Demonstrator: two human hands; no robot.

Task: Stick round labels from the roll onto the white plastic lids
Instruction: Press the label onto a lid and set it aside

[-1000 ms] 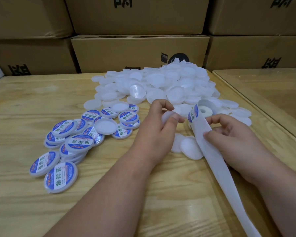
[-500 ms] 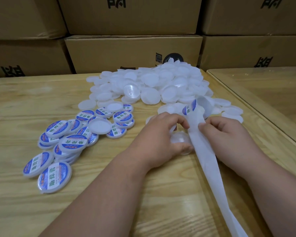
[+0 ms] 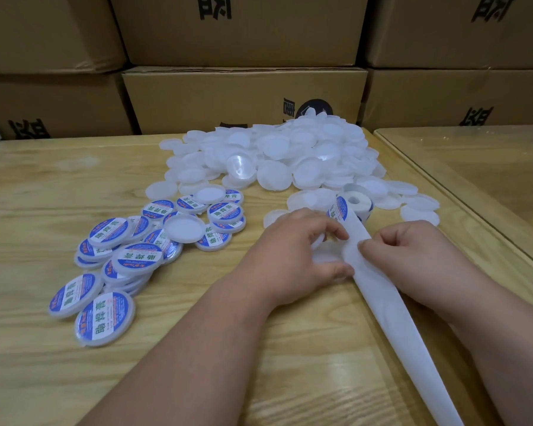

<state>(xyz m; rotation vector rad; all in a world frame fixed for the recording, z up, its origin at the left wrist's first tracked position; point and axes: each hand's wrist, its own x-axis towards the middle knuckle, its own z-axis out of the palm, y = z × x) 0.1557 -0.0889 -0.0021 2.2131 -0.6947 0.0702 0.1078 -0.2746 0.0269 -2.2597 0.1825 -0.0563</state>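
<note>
Head view: lid (image 3: 326, 256) between left hand (image 3: 293, 253) fingers (image 3: 336, 233).

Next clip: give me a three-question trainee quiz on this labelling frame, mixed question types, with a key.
1. True or false: the labelled lids lie left of the left hand.
2. The right hand pinches: A) a box flap B) the backing strip C) a labelled lid
3. Fill in: the label roll sits at the near edge of the pile of unlabelled ____.

Key: 1 true; 2 B; 3 lids.
</note>
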